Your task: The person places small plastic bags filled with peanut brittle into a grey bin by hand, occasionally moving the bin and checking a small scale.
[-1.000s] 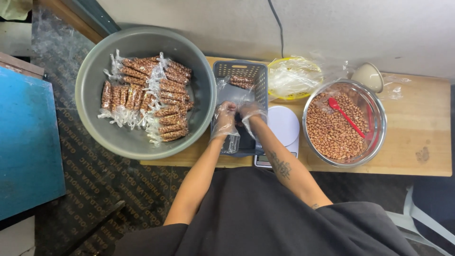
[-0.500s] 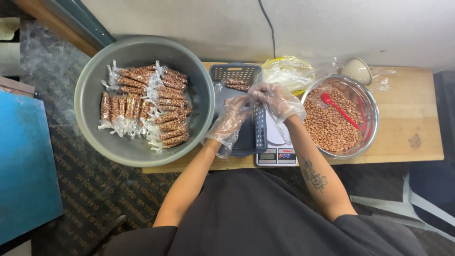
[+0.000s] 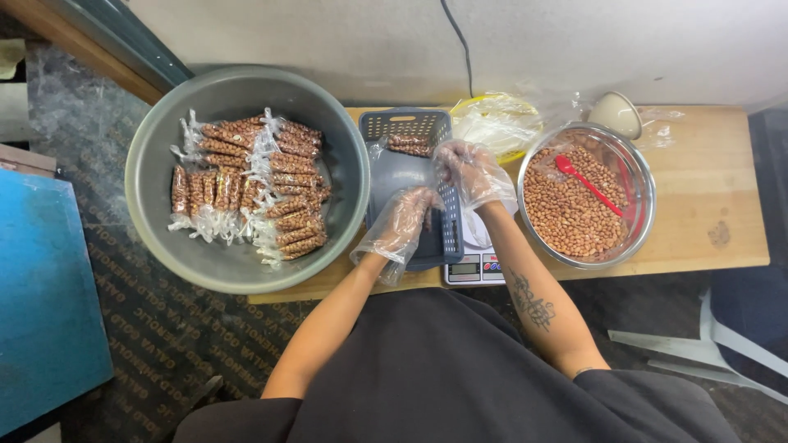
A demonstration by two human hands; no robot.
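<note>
Both my hands wear loose clear plastic gloves. My left hand (image 3: 402,221) hovers over the lower part of a blue-grey slotted basket (image 3: 402,125), fingers pointing right. My right hand (image 3: 466,171) is over the basket's right edge, fingers curled toward the left. The gloves hide whether either hand holds something. A few small packets of peanuts (image 3: 408,145) lie in the basket's far end. A digital scale (image 3: 476,267) sticks out from under the basket and my right forearm.
A large grey basin (image 3: 246,82) at left holds several sealed peanut packets (image 3: 246,189). At right a steel bowl (image 3: 648,197) holds loose peanuts (image 3: 566,213) and a red spoon (image 3: 587,182). Clear plastic bags (image 3: 492,123) and a cream cup (image 3: 617,113) sit on the wooden table (image 3: 706,189).
My hands were together low by the scale, then rose and moved apart. They now sit over the basket, the right one farther back than the left.
</note>
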